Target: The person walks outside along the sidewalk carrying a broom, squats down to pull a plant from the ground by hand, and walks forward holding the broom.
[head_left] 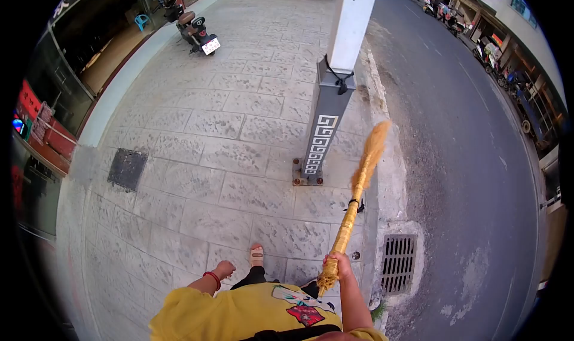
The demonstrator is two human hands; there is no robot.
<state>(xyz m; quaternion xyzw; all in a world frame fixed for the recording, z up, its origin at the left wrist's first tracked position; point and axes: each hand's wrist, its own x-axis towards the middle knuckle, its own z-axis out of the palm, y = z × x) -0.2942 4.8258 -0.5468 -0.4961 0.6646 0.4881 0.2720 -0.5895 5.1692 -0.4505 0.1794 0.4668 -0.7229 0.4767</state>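
Observation:
My right hand [342,265] is wrapped around the thick lower end of a straw broom [344,233]. The broom tilts up and away to the right, its handle bound in yellow and a dark tie around the middle. Its orange-brown bristles [373,149] are raised beside a post. At my left side hangs my left hand [225,270], fingers curled in with nothing visible in them and a red bracelet on the wrist. Below it is my sandalled foot [256,255] on the paving.
A square grey-and-white post [326,113], bolted down, stands ahead near the curb. Right of the broom lies a drain grate [399,263] beside the road [466,161]. A dark cover [127,169] is set in the sidewalk. A scooter [196,33] is parked by the shopfronts at upper left.

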